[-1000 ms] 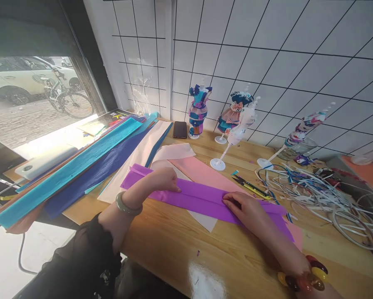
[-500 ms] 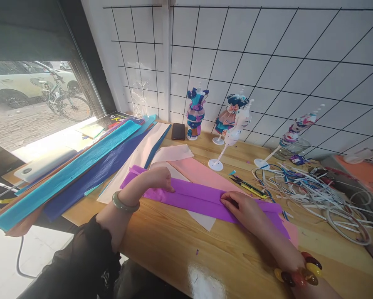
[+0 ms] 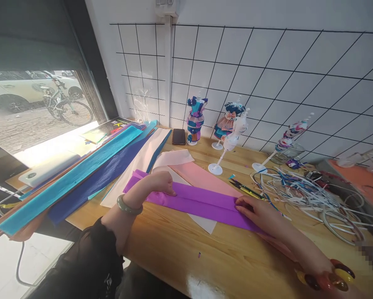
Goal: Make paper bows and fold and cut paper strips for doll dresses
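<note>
A strip of purple crepe paper, with a lengthwise fold along it, lies across the wooden table. Near its left end my left hand is curled, fingers pressed down on the paper. Toward the right end, the thumb and fingers of my right hand pinch the folded edge; the end beyond is partly hidden by that hand. Under the purple strip lie pink paper and white paper. Scissors with dark blades and a yellow-handled tool rest just behind my right hand.
Blue paper strips and cream paper are stacked at left. A phone and several small dressed mannequins stand along the wall. Tangled white strips cover the right side, beside an orange-topped box.
My right hand has slid rightward along the folded edge of the purple paper. My left hand stays at the left end. The view has tilted up slightly.
</note>
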`<state>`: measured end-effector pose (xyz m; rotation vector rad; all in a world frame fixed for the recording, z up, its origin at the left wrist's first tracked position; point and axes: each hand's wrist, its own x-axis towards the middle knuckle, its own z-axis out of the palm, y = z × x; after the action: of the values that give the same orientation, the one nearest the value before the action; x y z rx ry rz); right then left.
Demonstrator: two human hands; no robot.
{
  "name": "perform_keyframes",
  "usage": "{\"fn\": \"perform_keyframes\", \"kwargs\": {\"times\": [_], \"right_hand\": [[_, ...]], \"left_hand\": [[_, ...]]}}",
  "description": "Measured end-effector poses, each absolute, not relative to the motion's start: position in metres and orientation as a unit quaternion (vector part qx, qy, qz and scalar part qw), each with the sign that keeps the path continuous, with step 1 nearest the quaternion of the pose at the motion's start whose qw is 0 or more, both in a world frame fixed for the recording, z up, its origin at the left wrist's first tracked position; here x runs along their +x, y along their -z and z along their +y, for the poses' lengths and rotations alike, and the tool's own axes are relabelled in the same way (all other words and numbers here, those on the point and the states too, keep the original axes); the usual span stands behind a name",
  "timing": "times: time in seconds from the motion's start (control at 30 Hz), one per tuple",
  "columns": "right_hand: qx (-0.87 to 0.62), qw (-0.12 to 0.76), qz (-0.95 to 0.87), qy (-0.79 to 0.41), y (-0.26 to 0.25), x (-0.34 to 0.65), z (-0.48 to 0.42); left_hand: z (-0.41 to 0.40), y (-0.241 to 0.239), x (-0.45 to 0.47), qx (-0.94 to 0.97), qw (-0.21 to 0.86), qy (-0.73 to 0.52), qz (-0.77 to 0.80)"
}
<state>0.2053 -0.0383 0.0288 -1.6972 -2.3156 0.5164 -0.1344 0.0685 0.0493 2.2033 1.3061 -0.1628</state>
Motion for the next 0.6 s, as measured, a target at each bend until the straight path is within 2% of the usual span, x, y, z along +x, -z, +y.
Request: {"fn": "perform_keyframes", "kwargs": {"times": [0.13, 0.33, 0.6], "right_hand": [[-0.607, 0.108, -0.767, -0.181, -0.029, 0.224, -0.052], [-0.648, 0.193, -0.719, -0.158, -0.018, 0.253, -0.074], [-0.681, 0.244, -0.667, -0.179, -0.001, 0.281, -0.081]], "left_hand": [[0.067, -0.051, -0.133, 0.819, 0.281, 0.080, 0.494], [0.068, -0.053, -0.133, 0.826, 0.270, 0.089, 0.486], [0.065, -0.057, -0.132, 0.822, 0.279, 0.092, 0.487]]}}
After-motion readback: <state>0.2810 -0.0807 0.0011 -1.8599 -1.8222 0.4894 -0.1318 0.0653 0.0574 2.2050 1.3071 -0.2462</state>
